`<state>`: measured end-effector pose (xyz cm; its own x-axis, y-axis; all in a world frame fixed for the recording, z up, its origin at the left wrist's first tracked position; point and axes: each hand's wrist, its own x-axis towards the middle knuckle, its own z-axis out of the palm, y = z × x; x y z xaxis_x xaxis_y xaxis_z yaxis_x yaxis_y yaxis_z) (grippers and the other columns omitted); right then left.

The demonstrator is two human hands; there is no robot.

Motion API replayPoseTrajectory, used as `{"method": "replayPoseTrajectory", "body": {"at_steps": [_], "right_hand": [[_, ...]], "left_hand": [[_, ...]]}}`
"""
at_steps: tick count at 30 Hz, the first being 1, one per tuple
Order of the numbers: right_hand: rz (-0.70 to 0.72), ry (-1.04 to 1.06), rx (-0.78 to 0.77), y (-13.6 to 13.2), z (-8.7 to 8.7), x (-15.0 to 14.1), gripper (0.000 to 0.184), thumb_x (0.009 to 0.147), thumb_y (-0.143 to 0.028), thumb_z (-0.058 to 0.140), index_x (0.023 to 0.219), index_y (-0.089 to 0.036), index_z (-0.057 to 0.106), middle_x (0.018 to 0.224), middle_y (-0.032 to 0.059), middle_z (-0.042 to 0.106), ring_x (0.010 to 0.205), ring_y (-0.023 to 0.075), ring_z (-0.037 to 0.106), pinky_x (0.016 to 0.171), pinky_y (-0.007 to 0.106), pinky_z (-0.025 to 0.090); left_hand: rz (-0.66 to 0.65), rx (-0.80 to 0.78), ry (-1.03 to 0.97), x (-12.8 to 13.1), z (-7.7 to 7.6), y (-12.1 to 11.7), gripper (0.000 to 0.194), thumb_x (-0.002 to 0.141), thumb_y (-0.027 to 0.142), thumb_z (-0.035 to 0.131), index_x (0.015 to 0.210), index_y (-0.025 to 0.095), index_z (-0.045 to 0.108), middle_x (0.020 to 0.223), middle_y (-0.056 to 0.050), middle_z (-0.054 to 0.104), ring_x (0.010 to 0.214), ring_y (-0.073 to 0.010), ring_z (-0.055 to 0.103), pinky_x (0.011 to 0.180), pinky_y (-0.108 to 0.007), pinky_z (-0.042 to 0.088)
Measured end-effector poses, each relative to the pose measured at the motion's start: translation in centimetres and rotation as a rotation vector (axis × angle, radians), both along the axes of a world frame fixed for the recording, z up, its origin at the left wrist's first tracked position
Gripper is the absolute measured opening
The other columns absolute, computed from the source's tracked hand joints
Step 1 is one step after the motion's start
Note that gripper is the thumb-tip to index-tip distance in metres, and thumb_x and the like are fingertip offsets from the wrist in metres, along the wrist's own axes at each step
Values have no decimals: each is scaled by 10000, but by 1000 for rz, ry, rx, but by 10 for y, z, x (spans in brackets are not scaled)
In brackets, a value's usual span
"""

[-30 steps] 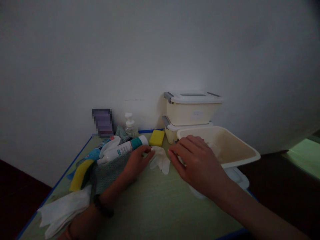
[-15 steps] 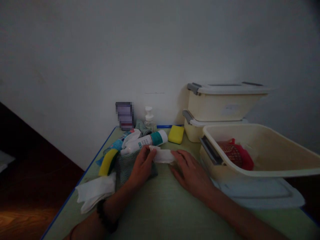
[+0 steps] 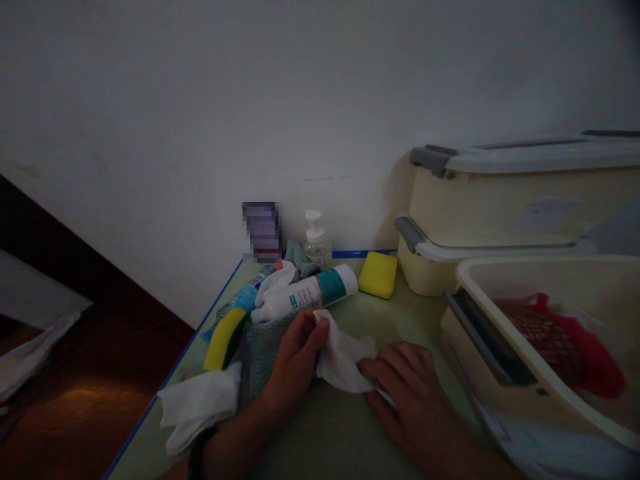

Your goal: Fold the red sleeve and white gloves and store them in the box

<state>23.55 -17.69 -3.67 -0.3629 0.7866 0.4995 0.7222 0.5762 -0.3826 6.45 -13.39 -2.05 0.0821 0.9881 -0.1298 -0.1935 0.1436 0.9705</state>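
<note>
A thin white cloth or tissue [image 3: 345, 360] stretches between my two hands above the table. My left hand [image 3: 299, 353] pinches its upper left end between thumb and fingers. At its right end, my right hand [image 3: 407, 383] is closed on it, with the fingertips partly hidden. Under and behind my left wrist lies a grey-green cloth [image 3: 257, 353]. Just beyond my hands rests a white bottle with a teal band [image 3: 305, 293], lying on its side. To the left are a yellow sponge with a dark side [image 3: 224, 340] and a folded white cloth [image 3: 200, 401].
A yellow sponge [image 3: 378, 275] and a clear pump bottle [image 3: 317, 243] stand near the wall, beside a pixelated phone-like device [image 3: 263, 230]. Stacked lidded boxes [image 3: 500, 207] are at the right. In front, an open cream bin [image 3: 480, 267] holds a red bag [image 3: 595, 353].
The white tissue has gone from a folded strip to a looser, opened-out sheet. My right hand has come lower and nearer. The view has shifted, bringing the boxes closer.
</note>
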Motion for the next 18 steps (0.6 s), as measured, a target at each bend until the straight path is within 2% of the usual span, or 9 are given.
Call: {"method": "replayPoseTrajectory", "body": {"at_steps": [3,8,10,12,16,18], "right_hand": [[11,70,-95,1,1,3,199,821,-129,519,978,-237,572,828,38,616,826,228,533,754,413,419],[114,260,-476,-2,4,6,193,890,-271,448,1068,-228,506,795,30,585,696,168,566,611,299,475],[191,317,-519,-4,6,6,201,895,-316,429,1068,-238,499,798,25,578,691,161,574,602,286,484],[228,361,-498,-4,7,7,181,901,-321,412,1047,-251,491,869,34,575,765,165,581,653,294,495],[77,423,-534,-3,6,6,173,929,-328,364,1065,-262,446,975,50,558,881,174,575,760,336,495],[0,423,-565,-2,4,5,243,922,-364,377,1140,-263,417,1065,72,553,947,195,570,810,377,489]], "left_hand": [[54,-7,11,-2,3,-1,199,782,377,619,857,201,564,794,3,614,771,-157,596,676,-241,485],[128,-36,18,-3,3,0,227,757,415,623,845,211,579,724,15,593,681,-156,576,585,-235,469],[129,-73,-28,-4,3,0,225,731,421,638,798,214,578,676,23,567,627,-147,555,558,-235,457],[102,-101,-77,-4,4,0,218,719,415,644,765,212,578,659,25,555,604,-138,541,553,-234,449],[0,-122,-151,-7,4,-1,227,672,359,684,807,205,587,690,17,575,616,-140,553,553,-236,442],[-57,-130,-160,-9,3,-2,267,621,310,721,828,204,590,699,16,587,608,-138,557,537,-229,434]]}}
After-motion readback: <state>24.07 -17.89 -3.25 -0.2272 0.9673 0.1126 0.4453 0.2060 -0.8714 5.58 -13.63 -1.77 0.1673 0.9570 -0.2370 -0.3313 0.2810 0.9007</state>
